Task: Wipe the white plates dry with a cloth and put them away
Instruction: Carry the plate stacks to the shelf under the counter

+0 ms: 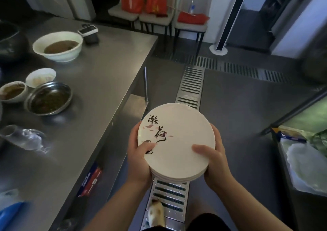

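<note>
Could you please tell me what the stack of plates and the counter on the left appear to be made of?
Stack of plates: probably glazed ceramic or melamine; smooth glossy white, with black calligraphy printed on the top one. Counter: likely stainless steel; grey brushed surface showing dull reflections, with a folded metal edge.

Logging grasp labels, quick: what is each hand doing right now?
Left hand: closed on the stack of white plates, thumb on top.
Right hand: closed on the same stack, thumb on top.

steel counter (99, 82), bowls (57, 45), metal dish (48, 100)
</note>
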A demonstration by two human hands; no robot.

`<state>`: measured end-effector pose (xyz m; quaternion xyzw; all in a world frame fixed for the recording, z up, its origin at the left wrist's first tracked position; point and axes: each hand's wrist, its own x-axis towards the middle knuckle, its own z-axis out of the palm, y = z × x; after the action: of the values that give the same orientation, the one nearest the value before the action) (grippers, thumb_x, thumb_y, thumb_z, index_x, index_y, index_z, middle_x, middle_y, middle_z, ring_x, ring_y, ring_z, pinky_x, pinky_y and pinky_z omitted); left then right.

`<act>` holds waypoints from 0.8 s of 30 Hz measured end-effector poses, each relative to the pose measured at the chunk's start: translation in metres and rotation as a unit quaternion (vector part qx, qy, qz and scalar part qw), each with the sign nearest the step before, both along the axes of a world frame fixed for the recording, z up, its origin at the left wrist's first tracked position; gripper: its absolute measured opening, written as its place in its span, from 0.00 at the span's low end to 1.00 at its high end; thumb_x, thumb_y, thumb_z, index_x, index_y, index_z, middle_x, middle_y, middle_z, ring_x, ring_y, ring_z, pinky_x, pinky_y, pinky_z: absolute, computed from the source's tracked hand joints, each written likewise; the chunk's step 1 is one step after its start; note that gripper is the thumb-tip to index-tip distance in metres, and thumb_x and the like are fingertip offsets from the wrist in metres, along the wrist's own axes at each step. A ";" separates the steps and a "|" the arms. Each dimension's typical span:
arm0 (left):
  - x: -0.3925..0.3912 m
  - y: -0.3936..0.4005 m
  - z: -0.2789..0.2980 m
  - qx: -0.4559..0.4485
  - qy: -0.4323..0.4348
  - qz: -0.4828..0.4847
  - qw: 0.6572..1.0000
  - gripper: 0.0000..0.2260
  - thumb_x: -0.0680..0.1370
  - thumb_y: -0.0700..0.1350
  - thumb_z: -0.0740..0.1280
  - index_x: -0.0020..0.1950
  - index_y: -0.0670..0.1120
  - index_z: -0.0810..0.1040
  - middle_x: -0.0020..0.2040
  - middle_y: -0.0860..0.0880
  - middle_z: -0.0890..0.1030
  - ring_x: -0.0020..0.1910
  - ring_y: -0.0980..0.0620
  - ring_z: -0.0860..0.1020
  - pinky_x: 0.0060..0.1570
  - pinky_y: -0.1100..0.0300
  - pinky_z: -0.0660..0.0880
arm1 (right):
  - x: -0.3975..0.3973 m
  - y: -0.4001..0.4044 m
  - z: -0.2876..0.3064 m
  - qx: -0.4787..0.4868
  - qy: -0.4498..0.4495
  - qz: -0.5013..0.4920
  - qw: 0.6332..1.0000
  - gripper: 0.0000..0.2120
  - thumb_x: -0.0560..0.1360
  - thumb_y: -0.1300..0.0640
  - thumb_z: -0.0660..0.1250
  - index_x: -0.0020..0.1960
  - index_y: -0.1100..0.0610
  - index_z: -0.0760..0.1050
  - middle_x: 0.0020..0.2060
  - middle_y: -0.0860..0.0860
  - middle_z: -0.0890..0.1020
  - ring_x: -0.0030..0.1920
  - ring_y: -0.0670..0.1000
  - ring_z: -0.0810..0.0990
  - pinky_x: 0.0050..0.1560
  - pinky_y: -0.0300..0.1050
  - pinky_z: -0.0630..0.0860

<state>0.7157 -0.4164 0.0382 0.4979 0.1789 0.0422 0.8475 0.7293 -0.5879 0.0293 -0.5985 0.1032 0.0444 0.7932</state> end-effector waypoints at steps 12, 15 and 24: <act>0.128 -0.037 -0.015 0.019 -0.001 0.082 0.996 0.26 0.65 0.37 0.63 0.62 0.50 0.76 0.55 0.46 0.83 0.54 0.42 0.82 0.43 0.49 0.82 | 0.154 -0.034 -0.009 0.022 0.014 0.078 0.997 0.36 0.56 0.62 0.71 0.64 0.48 0.73 0.56 0.52 0.81 0.54 0.59 0.81 0.45 0.60 0.81; 0.163 -0.059 -0.023 0.003 0.001 0.144 0.990 0.27 0.64 0.37 0.63 0.62 0.50 0.76 0.57 0.43 0.82 0.56 0.38 0.81 0.47 0.43 0.80 | 0.206 -0.052 -0.009 0.004 0.004 0.138 0.990 0.38 0.53 0.57 0.72 0.64 0.48 0.73 0.56 0.52 0.81 0.53 0.57 0.82 0.43 0.55 0.81; 0.222 -0.115 -0.029 -0.018 0.020 0.328 0.944 0.25 0.63 0.37 0.63 0.59 0.53 0.79 0.57 0.46 0.82 0.53 0.45 0.81 0.45 0.51 0.81 | 0.324 -0.073 -0.015 -0.024 0.048 0.333 0.941 0.32 0.58 0.65 0.67 0.58 0.41 0.76 0.52 0.46 0.83 0.49 0.52 0.83 0.41 0.56 0.82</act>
<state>0.9374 -0.5318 0.0088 0.3974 0.3500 0.3050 0.7916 1.0534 -0.6612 0.0144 -0.6147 -0.0632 0.3323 0.7125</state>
